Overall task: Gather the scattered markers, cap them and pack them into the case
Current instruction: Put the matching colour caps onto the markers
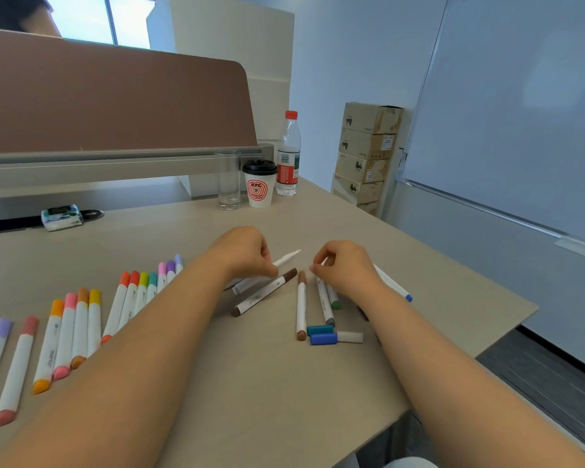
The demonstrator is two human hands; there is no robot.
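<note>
Left hand: fingers curled around an uncapped white marker, its pale tip pointing away and to the right.
Right hand: fingertips pinched together near the marker's tip; whether a cap sits between them cannot be told.
Capped markers: lined up in rows on the left of the tabletop, well apart from the hands.
Loose markers: a dark brown marker and a light brown marker lie between the hands, with a few more partly under the right wrist.
Loose caps: a teal cap and a blue cap lie just beside each other near the light brown marker's end.
Case: not in view.
Handling: the markers look light, stiff and smooth, likely to roll; the mid-barrel seems the best place to hold one while a cap is pushed straight on.
</note>
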